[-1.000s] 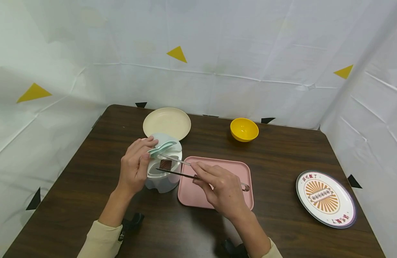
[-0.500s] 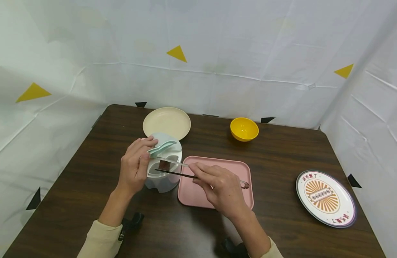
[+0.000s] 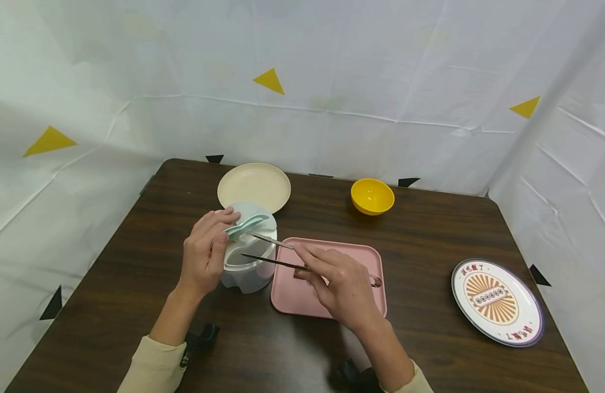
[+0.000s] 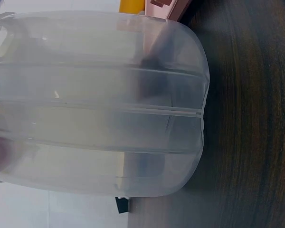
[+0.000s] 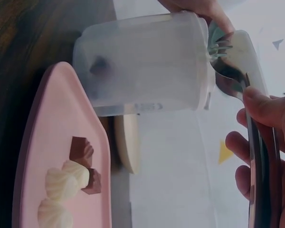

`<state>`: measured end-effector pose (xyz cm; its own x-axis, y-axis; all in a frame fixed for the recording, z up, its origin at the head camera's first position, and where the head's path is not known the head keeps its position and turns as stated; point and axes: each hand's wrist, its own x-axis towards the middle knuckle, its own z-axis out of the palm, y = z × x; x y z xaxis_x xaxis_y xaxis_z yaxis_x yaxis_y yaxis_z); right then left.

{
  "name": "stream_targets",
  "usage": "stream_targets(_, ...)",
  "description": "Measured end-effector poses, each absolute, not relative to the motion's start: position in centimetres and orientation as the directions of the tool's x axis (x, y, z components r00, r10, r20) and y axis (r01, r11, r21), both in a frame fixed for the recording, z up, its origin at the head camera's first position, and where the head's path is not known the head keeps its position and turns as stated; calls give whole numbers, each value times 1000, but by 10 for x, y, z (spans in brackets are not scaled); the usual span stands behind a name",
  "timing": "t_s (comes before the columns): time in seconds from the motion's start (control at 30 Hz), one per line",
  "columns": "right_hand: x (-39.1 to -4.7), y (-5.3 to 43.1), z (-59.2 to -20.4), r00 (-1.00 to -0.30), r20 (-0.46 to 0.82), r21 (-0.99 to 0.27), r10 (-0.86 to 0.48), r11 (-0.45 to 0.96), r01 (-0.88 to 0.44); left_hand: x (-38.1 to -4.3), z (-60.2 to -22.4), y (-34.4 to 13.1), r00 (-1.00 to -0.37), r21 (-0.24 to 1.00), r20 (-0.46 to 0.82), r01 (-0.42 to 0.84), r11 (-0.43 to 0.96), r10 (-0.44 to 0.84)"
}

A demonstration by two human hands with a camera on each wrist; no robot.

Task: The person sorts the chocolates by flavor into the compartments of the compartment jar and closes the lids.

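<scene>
My left hand [image 3: 204, 248] holds up the pale green lid flap [image 3: 249, 222] of a translucent storage jar [image 3: 248, 279], which stands upright. From the right, my right hand [image 3: 339, 284] grips metal tongs [image 3: 273, 261]. Their spread tips are over the jar's opening with nothing between them. A blurred dark lump [image 5: 100, 67] shows through the jar wall near its bottom in the right wrist view. Brown chocolates [image 5: 80, 151] and cream-coloured swirled sweets [image 5: 61, 184] lie on the pink tray [image 3: 327, 248] beside the jar; in the head view my right hand hides them.
Behind the jar lies a cream plate [image 3: 255, 187]. A yellow bowl [image 3: 372, 197] stands at the back, right of centre. Farther right is a white plate with a printed pattern [image 3: 497, 303]. White sheeting [image 3: 331, 65] hangs around the dark wooden table [image 3: 263, 355].
The brown chocolate between the tong tips has left them and is out of sight in the head view. The tong arms have spread apart. My left hand keeps its place on the lid flap.
</scene>
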<state>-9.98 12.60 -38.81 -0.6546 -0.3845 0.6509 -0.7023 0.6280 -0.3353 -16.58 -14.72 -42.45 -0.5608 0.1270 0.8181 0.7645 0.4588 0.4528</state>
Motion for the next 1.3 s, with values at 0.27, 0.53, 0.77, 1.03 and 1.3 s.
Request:
stream_targets(0.27, -100, 146, -385, -697, 604, -434, -386, 574, -694, -165, -424, -147, -568, 456, 814, 758, 466, 127)
stream_targets(0.53, -102, 180, -397, -825, 506, -550, -251, 643, -533, -164, -424, -147, -567, 456, 814, 758, 467, 126)
stream_targets(0.77, -107, 201, -422, -951, 265, -592, -157, 752, -290, -164, -425, -147, -569, 457, 813, 755, 470, 123)
stream_targets(1.03, -111, 207, -449, -981, 122, -591, -148, 784, -192, -165, -425, -147, -569, 460, 814, 756, 466, 118)
stream_targets(1.3, -108, 207, -454, -982, 100, -563, -157, 805, -186, -165, -425, -147, -564, 458, 817, 758, 464, 116)
